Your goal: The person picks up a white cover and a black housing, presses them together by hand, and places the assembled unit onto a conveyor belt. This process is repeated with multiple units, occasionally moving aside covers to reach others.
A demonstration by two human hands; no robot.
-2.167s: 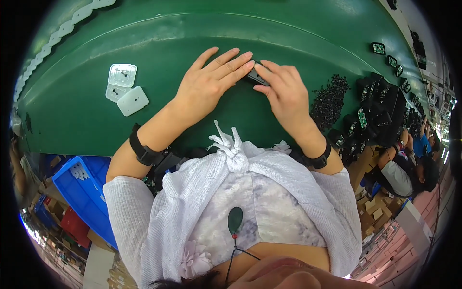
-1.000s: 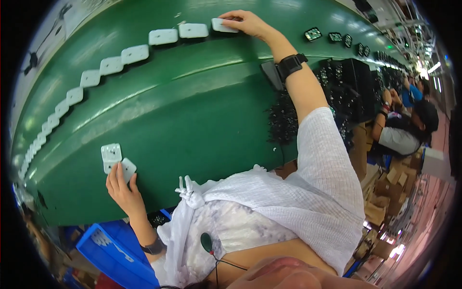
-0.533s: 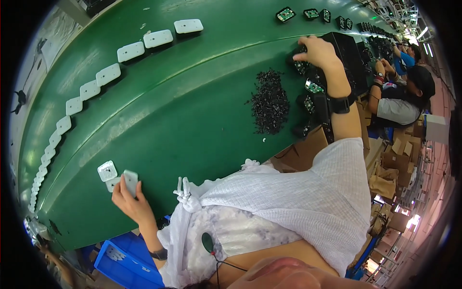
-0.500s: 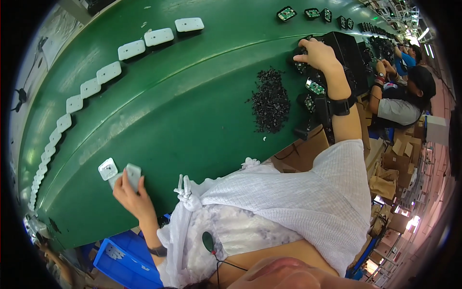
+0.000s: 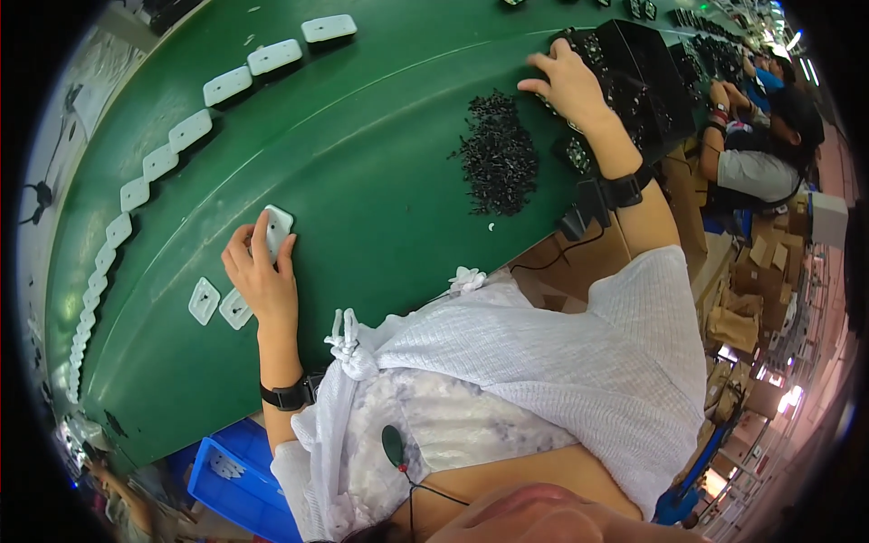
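My left hand (image 5: 258, 271) grips a rounded rectangular white plastic cover (image 5: 281, 223) over the green table (image 5: 362, 213). Nearer to me, two more white covers lie flat beside my wrist, a left one (image 5: 204, 300) and a right one (image 5: 235, 310) partly behind the hand. Off to the right, my right hand (image 5: 575, 89) reaches out with thumb and fingers apart, and nothing shows between them. It is at the left side of a black box (image 5: 644, 77), next to black housings with circuit boards (image 5: 579, 152). A heap of small black parts (image 5: 498, 158) lies left of that forearm.
A long curved row of white covers (image 5: 190, 131) runs along the far left of the table. Below the near edge stands a blue bin (image 5: 244, 480) with white pieces inside. At the right, a co-worker (image 5: 760, 154) sits at the same table, with cardboard boxes (image 5: 747, 271) behind.
My left hand has moved farther from me with a white cover; a second cover now shows on the table beside the first. My right hand has shifted slightly left, off the circuit boards.
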